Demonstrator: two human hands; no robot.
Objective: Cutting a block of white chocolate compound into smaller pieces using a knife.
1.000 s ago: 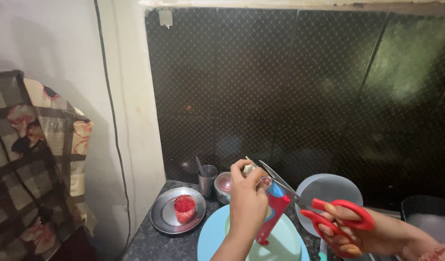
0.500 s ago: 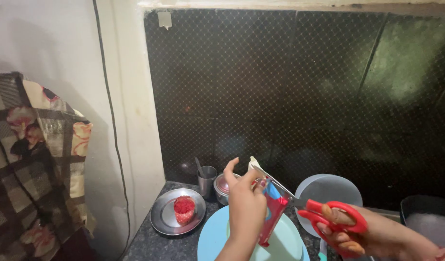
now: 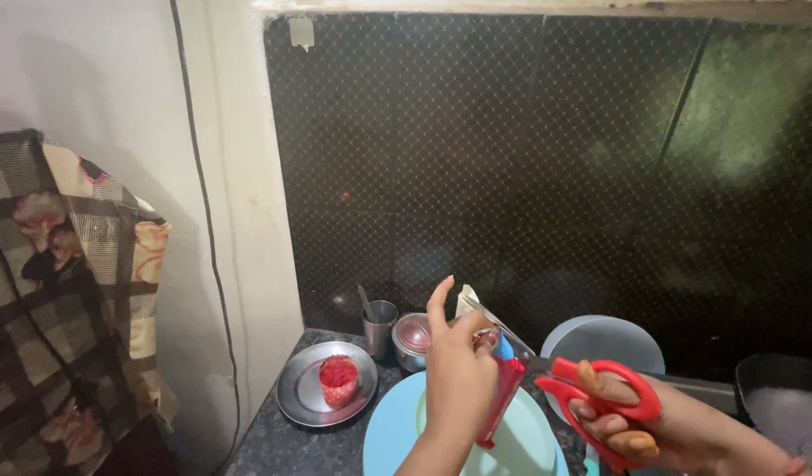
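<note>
A red packet (image 3: pixel 504 388) with a blue patch near its top is hanging between the person's two hands, above a light blue plate (image 3: pixel 397 441). The left hand (image 3: pixel 459 375) is pinching the packet's upper end, thumb and curled fingers closing on it while the index finger is sticking straight up. The rest of the packet is dangling down past the heel of that hand, tilting a little to the left.

The right hand (image 3: pixel 635 423) is gripping a pair of scissors (image 3: pixel 569 383) with red handles, fingers threading through the loops. The blades are reaching up and to the left, meeting the packet's top just beside the left thumb; whether they are cutting into it or only touching it is too blurred to tell. A pale scrap is showing just above the blades.

Beyond the left fingers a small steel bowl (image 3: pixel 415 339) and a steel cup (image 3: pixel 380 324) with a spoon in it are standing near each other. To the left of them a steel dish (image 3: pixel 300 401) is holding a small red mound (image 3: pixel 339 377). Behind the right hand a round grey lid (image 3: pixel 604 342) is showing, and a dark pan (image 3: pixel 780 397) is sitting further right. A checked cloth (image 3: pixel 53 291) is hanging at the far left, and a dark meshed window (image 3: pixel 547 167) is filling the wall ahead.
</note>
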